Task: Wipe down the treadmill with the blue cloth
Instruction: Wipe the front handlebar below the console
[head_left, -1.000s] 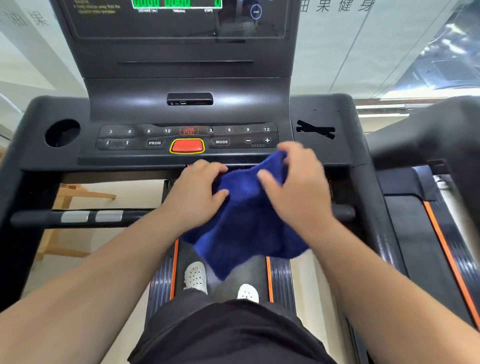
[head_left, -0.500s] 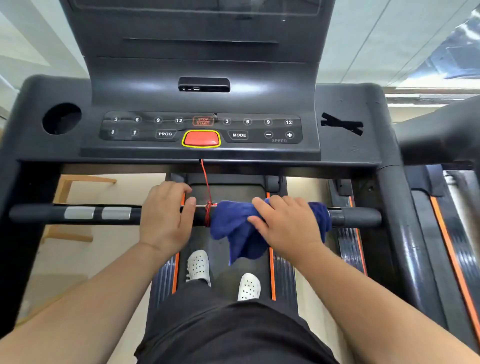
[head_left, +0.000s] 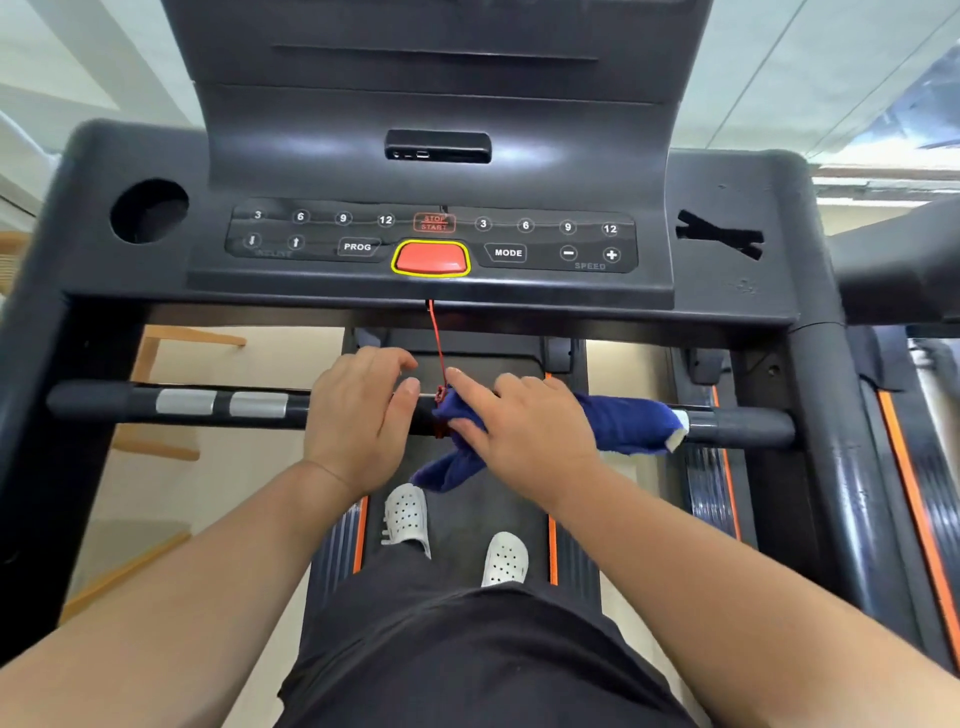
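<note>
The blue cloth (head_left: 628, 426) is draped over the treadmill's black horizontal handlebar (head_left: 104, 402), right of centre, with one corner hanging below the bar. My right hand (head_left: 530, 436) holds the cloth against the bar, fingers curled over it and the index finger stretched left towards the red safety cord (head_left: 437, 343). My left hand (head_left: 358, 415) rests on the bare bar just left of the cord, fingers loose. The cord's clip sits between the two hands. Above the bar is the control console (head_left: 571, 291) with its red stop button (head_left: 430, 258).
A round cup holder (head_left: 149, 210) is at the console's left. My feet in white shoes stand on the belt (head_left: 467, 519) below. A second treadmill (head_left: 909, 467) adjoins on the right. A wooden frame (head_left: 156, 364) stands on the floor at left.
Both hands came down from the console's edge with the cloth and laid it over the handlebar. Since then the right hand has slid left along the bar and the left hand's fingers have loosened.
</note>
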